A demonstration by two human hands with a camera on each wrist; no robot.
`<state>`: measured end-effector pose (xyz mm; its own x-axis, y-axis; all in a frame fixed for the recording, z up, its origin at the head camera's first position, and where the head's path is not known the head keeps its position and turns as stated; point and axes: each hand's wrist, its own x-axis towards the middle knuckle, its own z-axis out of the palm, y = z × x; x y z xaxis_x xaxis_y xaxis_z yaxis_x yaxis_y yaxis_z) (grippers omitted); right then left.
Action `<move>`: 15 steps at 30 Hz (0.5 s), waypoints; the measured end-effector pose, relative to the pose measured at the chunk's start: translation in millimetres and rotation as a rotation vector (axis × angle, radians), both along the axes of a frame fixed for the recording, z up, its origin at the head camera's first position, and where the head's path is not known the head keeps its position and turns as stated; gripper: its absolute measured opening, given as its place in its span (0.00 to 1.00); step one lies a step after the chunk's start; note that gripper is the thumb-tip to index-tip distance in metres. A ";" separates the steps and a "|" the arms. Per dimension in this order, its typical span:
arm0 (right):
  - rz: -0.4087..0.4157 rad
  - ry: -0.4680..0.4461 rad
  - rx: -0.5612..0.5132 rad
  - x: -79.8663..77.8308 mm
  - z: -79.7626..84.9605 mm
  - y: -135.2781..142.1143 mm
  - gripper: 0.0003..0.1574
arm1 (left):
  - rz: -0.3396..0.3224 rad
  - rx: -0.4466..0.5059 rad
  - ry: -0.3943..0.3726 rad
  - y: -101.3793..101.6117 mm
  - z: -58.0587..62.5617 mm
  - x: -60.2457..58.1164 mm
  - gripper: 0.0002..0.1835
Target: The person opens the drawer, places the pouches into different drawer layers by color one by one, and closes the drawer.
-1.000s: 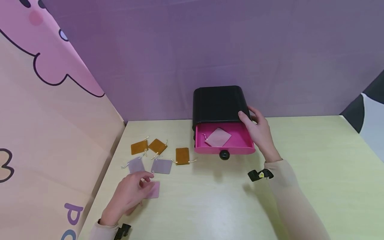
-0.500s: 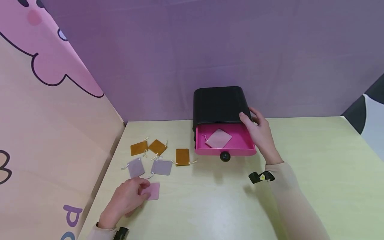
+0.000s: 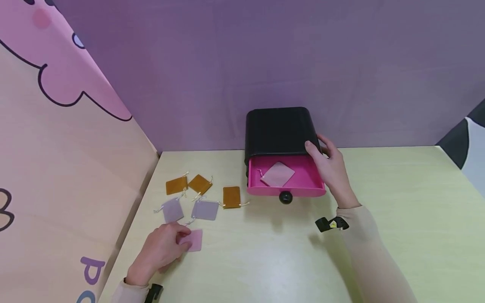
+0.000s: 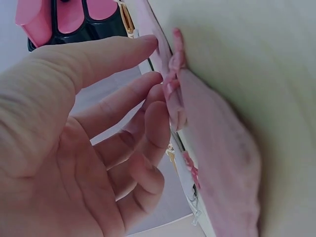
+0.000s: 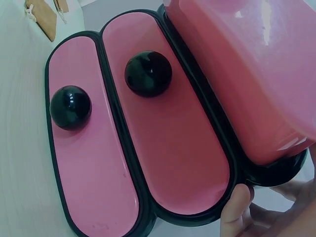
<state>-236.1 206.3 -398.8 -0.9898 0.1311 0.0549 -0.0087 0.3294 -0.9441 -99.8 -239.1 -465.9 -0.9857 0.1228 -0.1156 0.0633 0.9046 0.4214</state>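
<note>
My left hand (image 3: 163,248) is low over a pale pink drawstring pouch (image 3: 195,240) lying flat on the table. In the left wrist view, thumb and forefinger are apart at the fabric's edge, while another pink pouch (image 4: 222,148) with a pink cord lies nearer that camera. My right hand (image 3: 333,172) grips the right side of a black drawer cabinet (image 3: 280,130), its thumb on the upper front edge. The top pink drawer (image 3: 308,174) is pulled out and holds a pale pink pouch (image 3: 278,174). Two lower drawers, fully in, show round black knobs (image 5: 148,74) in the right wrist view.
Brown pouches (image 3: 231,198) with white cords lie left of the cabinet on the pale wooden table (image 3: 273,252). Lilac pouches (image 3: 205,210) lie just in front of them. A purple backdrop (image 3: 227,75) rises behind, and a printed panel (image 3: 75,168) borders the left.
My left hand has moved slightly down and left, to the edge of the pink pouch, uncovering more of a lilac one. The right hand keeps its grip on the cabinet.
</note>
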 end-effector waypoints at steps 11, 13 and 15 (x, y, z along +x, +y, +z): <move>-0.001 -0.005 -0.004 -1.8 -2.0 1.8 0.48 | -0.002 0.011 -0.002 1.2 -0.9 0.1 0.07; -0.001 -0.007 -0.004 -2.2 -2.3 1.6 0.48 | -0.003 0.016 0.000 1.4 -0.6 0.2 0.06; -0.003 -0.009 -0.004 -2.6 -2.5 1.5 0.49 | -0.006 0.021 0.002 1.7 -0.5 0.2 0.05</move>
<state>-238.6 207.8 -401.4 -0.9899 0.1339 0.0457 0.0003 0.3253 -0.9456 -99.6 -237.4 -466.4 -0.9851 0.1313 -0.1110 0.0698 0.8954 0.4398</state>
